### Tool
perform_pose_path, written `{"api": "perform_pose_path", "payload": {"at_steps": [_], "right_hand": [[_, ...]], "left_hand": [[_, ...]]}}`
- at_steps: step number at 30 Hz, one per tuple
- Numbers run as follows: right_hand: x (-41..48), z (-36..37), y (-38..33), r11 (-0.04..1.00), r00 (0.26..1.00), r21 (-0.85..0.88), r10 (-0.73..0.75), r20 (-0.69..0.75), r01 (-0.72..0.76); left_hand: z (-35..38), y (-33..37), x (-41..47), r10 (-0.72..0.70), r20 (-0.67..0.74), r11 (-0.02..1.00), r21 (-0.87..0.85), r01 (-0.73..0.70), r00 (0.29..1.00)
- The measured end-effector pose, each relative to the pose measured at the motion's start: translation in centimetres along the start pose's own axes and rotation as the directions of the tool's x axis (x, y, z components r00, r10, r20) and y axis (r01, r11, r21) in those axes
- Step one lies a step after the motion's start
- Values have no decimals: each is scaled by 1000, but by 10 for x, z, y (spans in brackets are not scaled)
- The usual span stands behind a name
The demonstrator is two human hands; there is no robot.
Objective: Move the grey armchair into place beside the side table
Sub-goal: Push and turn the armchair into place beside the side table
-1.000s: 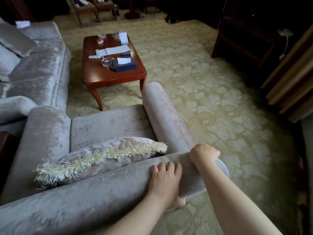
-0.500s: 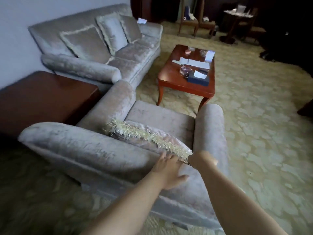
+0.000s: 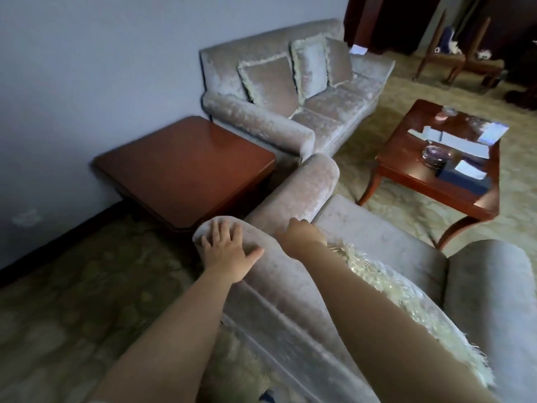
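the left hand (image 3: 228, 251) lies flat, fingers spread, on the top corner of the armchair (image 3: 377, 237), the right hand (image 3: 302, 237) just beside it curls over the chair's back, and the side table (image 3: 186, 167) stands just beyond the left fingertips.

One head-worn wide-angle view looks forward and down from close behind the armchair (image 3: 377, 228), whose backrest fills the lower frame; the side table (image 3: 186, 167) sits centre left, the sofa (image 3: 334, 112) upper centre.
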State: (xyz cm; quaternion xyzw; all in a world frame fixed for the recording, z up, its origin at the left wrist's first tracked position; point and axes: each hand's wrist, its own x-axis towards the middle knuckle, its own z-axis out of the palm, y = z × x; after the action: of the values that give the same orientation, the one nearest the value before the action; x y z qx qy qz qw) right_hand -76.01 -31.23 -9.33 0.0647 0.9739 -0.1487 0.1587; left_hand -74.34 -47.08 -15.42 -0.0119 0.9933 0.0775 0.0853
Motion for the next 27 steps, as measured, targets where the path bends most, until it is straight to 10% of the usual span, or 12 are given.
{"api": "perform_pose_path", "payload": {"at_steps": [5, 10, 27], "right_hand": [[41, 30, -72, 975, 971, 67, -218, 100, 212], [79, 56, -107, 917, 913, 381, -252, 321, 119], [124, 81, -107, 889, 798, 178, -456, 394, 421]], "left_hand": [[-17, -30, 51, -240, 135, 949, -176, 262, 961], [-10, -35, 64, -264, 29, 961, -79, 265, 964], [4, -35, 53, -386, -104, 901, -256, 350, 917]]}}
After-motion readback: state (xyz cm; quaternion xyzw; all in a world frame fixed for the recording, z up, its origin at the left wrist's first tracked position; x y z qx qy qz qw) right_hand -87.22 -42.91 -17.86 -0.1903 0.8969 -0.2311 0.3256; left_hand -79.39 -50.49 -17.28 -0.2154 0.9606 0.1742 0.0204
